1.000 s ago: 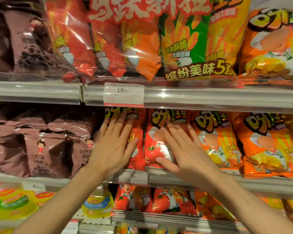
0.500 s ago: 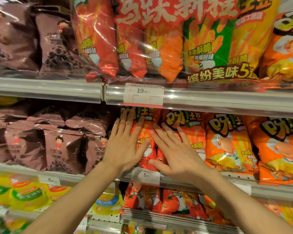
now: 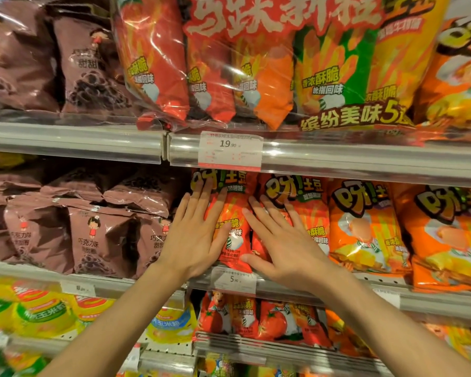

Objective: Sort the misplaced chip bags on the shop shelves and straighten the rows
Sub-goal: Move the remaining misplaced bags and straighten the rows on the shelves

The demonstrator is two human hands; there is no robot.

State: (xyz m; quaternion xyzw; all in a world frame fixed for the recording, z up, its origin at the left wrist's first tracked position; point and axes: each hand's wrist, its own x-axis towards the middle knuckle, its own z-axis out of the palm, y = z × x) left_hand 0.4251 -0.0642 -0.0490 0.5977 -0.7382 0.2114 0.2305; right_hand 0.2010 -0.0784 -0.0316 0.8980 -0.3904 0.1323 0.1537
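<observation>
On the middle shelf two red tomato-flavour chip bags stand side by side. My left hand (image 3: 195,235) lies flat, fingers straight, on the left edge of the first red bag (image 3: 233,221). My right hand (image 3: 280,240) presses flat on the second red bag (image 3: 310,210), its fingertips at the gap between the two. To the right stand orange chip bags (image 3: 365,227) of the same brand. Brown chocolate-snack bags (image 3: 98,232) fill the shelf to the left.
The shelf above carries large multipacks (image 3: 256,63) and a 19.90 price tag (image 3: 230,151). The middle shelf rail (image 3: 433,303) holds a 5.90 tag (image 3: 234,280). Below are yellow corn-snack bags (image 3: 44,314) and more red tomato bags (image 3: 256,319).
Both hands slid left along the row and came closer together on the red bags. The view has shifted, so the shelves appear further right.
</observation>
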